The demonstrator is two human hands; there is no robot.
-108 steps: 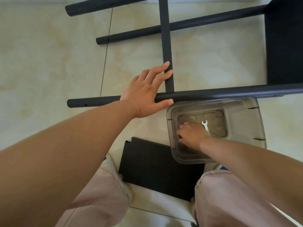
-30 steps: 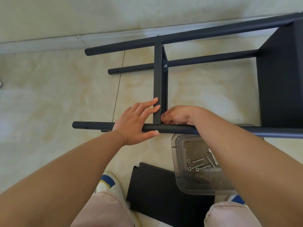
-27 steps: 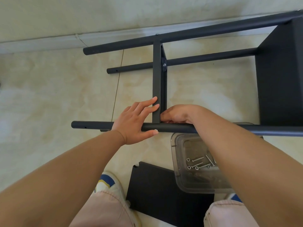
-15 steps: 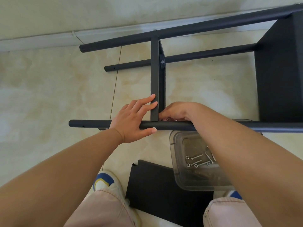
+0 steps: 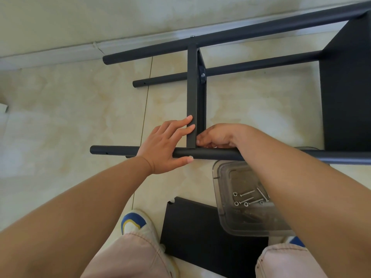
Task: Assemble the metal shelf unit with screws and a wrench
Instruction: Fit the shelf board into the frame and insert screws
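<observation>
both hands meet at the near joint of the shelf frame. left hand (image 5: 167, 146) lies across the near post (image 5: 210, 153), fingers straight and resting against the side of the cross panel (image 5: 191, 97), thumb tucked under the post, steadying rather than clasping. right hand (image 5: 215, 136) is curled tight in the corner where panel meets post, fingertips bunched as if pinching something small; whatever it holds is hidden, so i cannot tell if it is a screw.

the frame lies on its side on the tiled floor (image 5: 70, 117). a fitted bolt (image 5: 202, 75) shows further up the panel, near the lower far post (image 5: 251, 66), and the top far post (image 5: 241, 35) runs close to the wall. a mounted shelf (image 5: 347, 87) stands dark at the right.

the step in hand looks like starting a fastener at this near corner. next it calls for holes lined up, threads caught by finger, then the wrench, which is not in view.

just below the post sits a clear plastic tub (image 5: 217, 189) with loose screws (image 5: 249, 198), and a spare shelf panel (image 5: 196, 233) lies flat between the knees, beside a shoe (image 5: 136, 223).
</observation>
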